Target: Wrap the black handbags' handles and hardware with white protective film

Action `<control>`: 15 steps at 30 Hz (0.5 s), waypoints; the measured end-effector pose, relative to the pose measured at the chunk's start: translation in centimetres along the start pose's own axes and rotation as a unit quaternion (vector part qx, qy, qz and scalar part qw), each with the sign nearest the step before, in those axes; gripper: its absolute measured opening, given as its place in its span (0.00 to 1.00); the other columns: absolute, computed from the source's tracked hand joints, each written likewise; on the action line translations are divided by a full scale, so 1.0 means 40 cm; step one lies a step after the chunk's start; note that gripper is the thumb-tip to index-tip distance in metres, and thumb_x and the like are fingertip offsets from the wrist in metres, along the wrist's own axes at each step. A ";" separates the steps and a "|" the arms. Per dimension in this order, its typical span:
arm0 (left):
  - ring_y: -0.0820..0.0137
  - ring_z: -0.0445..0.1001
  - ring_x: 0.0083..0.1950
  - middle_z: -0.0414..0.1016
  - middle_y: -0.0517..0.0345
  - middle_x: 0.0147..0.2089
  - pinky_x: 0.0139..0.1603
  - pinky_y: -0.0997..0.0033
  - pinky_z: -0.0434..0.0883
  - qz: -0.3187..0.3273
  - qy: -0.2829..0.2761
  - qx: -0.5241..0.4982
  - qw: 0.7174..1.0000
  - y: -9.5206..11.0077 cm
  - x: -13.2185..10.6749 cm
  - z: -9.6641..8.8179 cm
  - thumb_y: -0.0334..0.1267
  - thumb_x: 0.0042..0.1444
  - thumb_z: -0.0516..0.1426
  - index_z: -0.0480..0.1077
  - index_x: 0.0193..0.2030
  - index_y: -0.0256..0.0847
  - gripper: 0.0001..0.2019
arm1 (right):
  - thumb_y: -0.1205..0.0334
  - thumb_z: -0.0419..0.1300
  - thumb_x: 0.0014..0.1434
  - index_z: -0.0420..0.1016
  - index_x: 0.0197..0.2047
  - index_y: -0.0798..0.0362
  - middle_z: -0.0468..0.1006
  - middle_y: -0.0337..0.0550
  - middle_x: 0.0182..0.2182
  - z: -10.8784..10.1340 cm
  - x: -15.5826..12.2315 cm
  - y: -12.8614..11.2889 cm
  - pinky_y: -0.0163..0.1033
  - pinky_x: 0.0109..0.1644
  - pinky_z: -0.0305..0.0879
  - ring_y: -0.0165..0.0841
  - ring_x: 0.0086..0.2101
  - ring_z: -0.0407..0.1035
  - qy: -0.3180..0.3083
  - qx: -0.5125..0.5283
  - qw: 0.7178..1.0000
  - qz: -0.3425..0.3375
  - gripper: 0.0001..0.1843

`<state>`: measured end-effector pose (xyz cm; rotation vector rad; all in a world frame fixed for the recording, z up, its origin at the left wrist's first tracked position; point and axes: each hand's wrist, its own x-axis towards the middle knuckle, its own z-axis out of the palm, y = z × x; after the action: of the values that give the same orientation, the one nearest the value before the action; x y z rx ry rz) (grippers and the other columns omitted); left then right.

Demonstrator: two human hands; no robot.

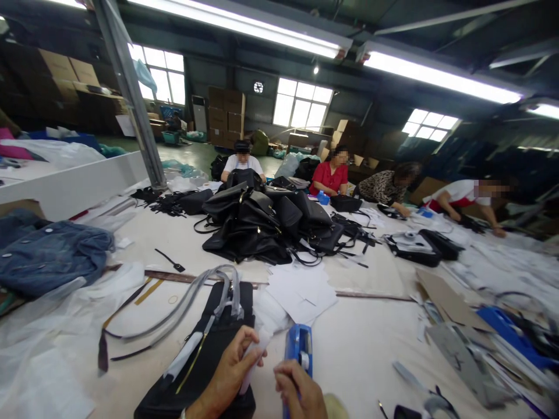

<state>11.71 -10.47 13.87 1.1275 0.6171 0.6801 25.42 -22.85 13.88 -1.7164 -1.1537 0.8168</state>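
Observation:
A black handbag [213,343] with a gold zipper lies on the table in front of me, its strap [174,320] wrapped in grey-white covering and looped out to the left. Over its right edge, my left hand [231,369] pinches a thin whitish wrapping strip [257,352] between thumb and fingers. My right hand [301,390] is curled just to the right, in front of a blue tape dispenser [299,343]. Its fingertips are pressed together; anything between them is too small to make out. Beyond the dispenser lie white paper sheets [301,291].
A heap of black bags [262,221] covers the table's middle. A denim garment [52,250] and clear plastic [56,326] lie left. Scissors [437,401], cardboard [449,302] and a grey metal piece [465,361] are right. Several people sit or lean along the far side.

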 end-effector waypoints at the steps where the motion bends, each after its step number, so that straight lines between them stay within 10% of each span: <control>1: 0.69 0.71 0.33 0.74 0.59 0.33 0.37 0.71 0.67 0.005 0.000 0.005 1.000 0.001 0.000 0.003 0.46 0.55 0.59 0.62 0.39 0.45 0.11 | 0.54 0.48 0.63 0.74 0.37 0.46 0.73 0.38 0.28 0.002 0.025 -0.038 0.34 0.32 0.64 0.31 0.26 0.67 -0.013 -0.006 0.999 -0.038 0.13; 5: 0.71 0.70 0.33 0.71 0.60 0.33 0.36 0.72 0.66 0.020 0.007 0.003 1.000 0.005 -0.002 0.007 0.45 0.55 0.59 0.63 0.39 0.44 0.11 | 0.62 0.47 0.64 0.73 0.40 0.48 0.75 0.40 0.32 0.011 0.101 -0.117 0.33 0.37 0.63 0.32 0.32 0.69 -0.020 -0.049 0.992 -0.116 0.14; 15: 0.68 0.72 0.35 0.74 0.55 0.35 0.36 0.71 0.66 -0.018 -0.016 -0.011 1.000 0.030 0.008 -0.008 0.48 0.55 0.59 0.61 0.44 0.43 0.16 | 0.65 0.49 0.62 0.68 0.50 0.48 0.77 0.40 0.33 0.005 0.159 -0.083 0.36 0.40 0.64 0.34 0.35 0.73 -0.052 -0.087 0.989 -0.104 0.15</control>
<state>11.50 -9.70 14.89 1.1025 0.6001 0.6347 26.31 -16.27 16.58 -1.6727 -1.4853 0.7003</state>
